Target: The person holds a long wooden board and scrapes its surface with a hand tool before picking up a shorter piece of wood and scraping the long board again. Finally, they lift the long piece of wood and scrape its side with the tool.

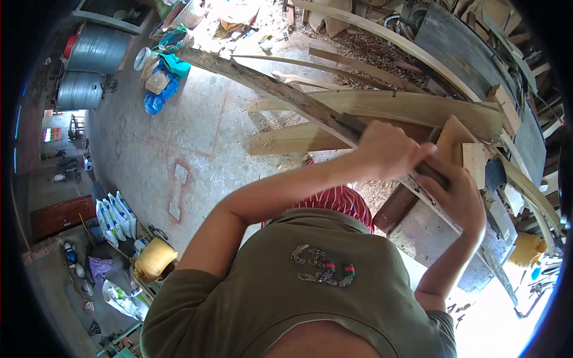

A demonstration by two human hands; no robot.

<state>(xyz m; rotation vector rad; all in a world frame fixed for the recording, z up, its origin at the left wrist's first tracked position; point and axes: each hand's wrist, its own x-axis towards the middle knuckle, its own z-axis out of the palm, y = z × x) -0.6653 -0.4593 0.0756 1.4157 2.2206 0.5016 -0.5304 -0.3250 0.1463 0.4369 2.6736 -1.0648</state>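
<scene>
My left hand and my right hand are close together, fingers wrapped round a dark bar-shaped tool. The tool lies along a long, narrow wooden board that slants from the upper left to the lower right. Part of the tool is hidden under my left hand, and its exact kind is unclear. Behind my hands are a wide pale plank and a shorter plank. A small wooden block sits beside my right hand.
Curved wooden strips and dark panels crowd the upper right. Shavings cover the floor beneath the planks. At left are metal drums, a blue bag, white sacks and a yellow sack.
</scene>
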